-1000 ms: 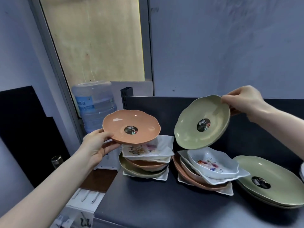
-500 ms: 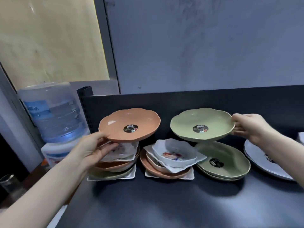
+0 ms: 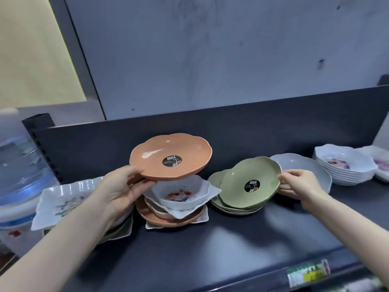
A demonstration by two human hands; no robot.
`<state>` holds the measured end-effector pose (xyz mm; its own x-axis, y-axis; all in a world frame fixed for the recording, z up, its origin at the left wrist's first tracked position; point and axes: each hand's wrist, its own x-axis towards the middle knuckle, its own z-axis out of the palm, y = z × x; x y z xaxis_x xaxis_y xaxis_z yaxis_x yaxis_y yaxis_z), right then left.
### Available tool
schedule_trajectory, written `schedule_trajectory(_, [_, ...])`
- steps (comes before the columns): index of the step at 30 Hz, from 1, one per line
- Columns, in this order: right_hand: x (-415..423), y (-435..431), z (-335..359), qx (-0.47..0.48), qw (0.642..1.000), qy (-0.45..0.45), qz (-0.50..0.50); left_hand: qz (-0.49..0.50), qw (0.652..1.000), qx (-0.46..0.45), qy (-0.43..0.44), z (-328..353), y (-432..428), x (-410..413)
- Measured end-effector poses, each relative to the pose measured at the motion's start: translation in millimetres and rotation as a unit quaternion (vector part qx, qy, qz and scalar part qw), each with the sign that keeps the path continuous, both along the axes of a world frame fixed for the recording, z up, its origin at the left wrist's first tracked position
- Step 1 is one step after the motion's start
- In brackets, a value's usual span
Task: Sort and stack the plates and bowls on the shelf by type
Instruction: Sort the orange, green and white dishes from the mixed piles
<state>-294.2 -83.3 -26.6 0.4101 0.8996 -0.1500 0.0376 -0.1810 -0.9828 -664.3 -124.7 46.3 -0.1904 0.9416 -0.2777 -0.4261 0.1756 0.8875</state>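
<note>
Dark shelf (image 3: 210, 249) under a grey wall, left hand (image 3: 124, 190) gripping a scalloped orange plate (image 3: 171, 158) with a black sticker above a mixed stack, right hand (image 3: 299, 186) pinching the rim of a tilted green plate (image 3: 250, 182) on the green stack, white floral bowls (image 3: 345, 165) stacked far right.

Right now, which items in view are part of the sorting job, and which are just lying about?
Part of the job:
- orange plate in left hand
- green plate at right hand
- mixed pile
- white bowl stack
- grey plate
- floral tray

Lying about:
- water bottle
- shelf label
</note>
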Motion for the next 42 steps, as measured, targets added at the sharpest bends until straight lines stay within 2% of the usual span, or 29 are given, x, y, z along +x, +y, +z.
schedule_trajectory(3, [-6.0,-2.8,-17.5,-0.016,0.999,0.027,0.006,-0.008,1.000,0.005,0.008,-0.9,1.2,8.2])
schedule_trajectory(6, [-9.8,-4.2,-32.9,-0.028,0.999,0.016,0.028,-0.008,0.999,0.028,0.044,-0.9,-2.1,15.8])
schedule_trajectory(16, [-15.9,-2.6,-57.5,-0.025,0.976,-0.213,0.033,0.005,0.999,0.032,0.037,-5.4,-11.0,10.3])
schedule_trajectory(21, [-19.7,-5.4,-44.7,0.031,0.926,-0.376,0.015,0.018,0.999,0.031,0.034,-1.5,-18.9,-1.4])
schedule_trajectory(25, [-53.3,-4.9,-25.5,0.108,0.929,-0.350,0.057,0.049,0.996,0.043,0.053,6.0,-26.7,-22.4])
schedule_trajectory(29, [-95.2,2.6,-8.1,0.130,0.921,-0.344,0.131,0.092,0.993,0.040,0.056,13.9,-36.0,-56.8])
schedule_trajectory(37, [-142.5,44.9,-7.4,0.043,0.853,-0.463,0.236,0.137,0.986,-0.004,0.092,23.1,-59.8,-121.8])
schedule_trajectory(42, [-154.3,67.8,-18.6,-0.030,0.845,-0.461,0.269,0.138,0.983,-0.047,0.109,27.1,-68.4,-146.2])
